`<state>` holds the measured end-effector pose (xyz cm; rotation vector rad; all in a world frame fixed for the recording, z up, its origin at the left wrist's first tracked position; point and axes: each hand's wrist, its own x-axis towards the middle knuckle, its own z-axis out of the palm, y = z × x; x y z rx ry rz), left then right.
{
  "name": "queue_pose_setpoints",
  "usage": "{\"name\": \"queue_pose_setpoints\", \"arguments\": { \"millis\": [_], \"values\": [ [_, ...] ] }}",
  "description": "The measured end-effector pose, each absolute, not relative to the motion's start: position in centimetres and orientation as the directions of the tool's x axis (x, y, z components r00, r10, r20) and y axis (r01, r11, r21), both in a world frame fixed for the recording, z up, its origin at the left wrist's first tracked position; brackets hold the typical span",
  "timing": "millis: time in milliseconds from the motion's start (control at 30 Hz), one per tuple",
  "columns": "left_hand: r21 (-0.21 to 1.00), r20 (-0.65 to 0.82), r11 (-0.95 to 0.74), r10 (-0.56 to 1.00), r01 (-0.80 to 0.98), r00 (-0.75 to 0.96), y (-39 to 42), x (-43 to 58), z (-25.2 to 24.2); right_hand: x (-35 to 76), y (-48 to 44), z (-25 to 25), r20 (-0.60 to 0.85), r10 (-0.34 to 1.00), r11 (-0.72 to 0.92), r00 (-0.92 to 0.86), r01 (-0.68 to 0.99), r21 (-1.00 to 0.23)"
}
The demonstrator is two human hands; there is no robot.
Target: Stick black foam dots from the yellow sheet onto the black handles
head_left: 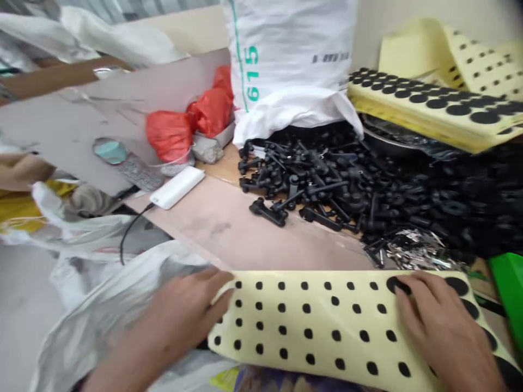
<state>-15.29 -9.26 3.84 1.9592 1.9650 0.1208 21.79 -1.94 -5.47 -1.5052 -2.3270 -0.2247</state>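
Note:
A pale yellow backing sheet [294,321] is held low in front of me. It carries rows of small black dots on its left and middle parts, and larger black round stickers [456,286] at its right end. My left hand [188,305] pinches the sheet's left edge, thumb on top; it is slightly blurred. Over the sheet's right part lies my right hand [439,321], fingers bent, with thumb and fingertips closed at a black round sticker [394,283] near the top edge. The fingers partly hide that sticker.
Behind the sheet, black plastic parts [310,179] spill from a white sack [294,54]. Small metal pieces [420,249] lie to their right. More dotted yellow sheets [433,106] stand at back right. A white power bank [177,188], red bags [169,133] and a green bin [509,294] are around.

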Motion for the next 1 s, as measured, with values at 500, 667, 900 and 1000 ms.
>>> {"name": "queue_pose_setpoints", "arguments": {
  "millis": [500, 667, 900, 1000],
  "values": [
    [0.202, 0.035, -0.720, 0.683, 0.664, 0.730, -1.9, 2.9, -2.9, 20.9, -4.0, -4.7, 0.353, 0.894, 0.338, -0.276, 0.932, -0.128],
    [0.145, 0.032, -0.724, 0.684, 0.674, 0.729, -1.3, 4.1, -3.3, 21.5, -4.1, -4.1, 0.323, 0.906, 0.374, -0.273, 0.874, -0.310],
    [0.101, 0.039, -0.748, 0.662, 0.656, 0.749, -1.0, 4.4, -3.8, 20.5, -3.8, -4.0, 0.336, 0.935, 0.237, -0.111, 0.902, -0.360],
    [0.104, 0.037, -0.747, 0.662, 0.656, 0.748, -0.9, 4.4, -3.7, 20.4, -4.0, -3.4, 0.279, 0.951, 0.256, -0.135, 0.849, -0.462]
  ]
}}
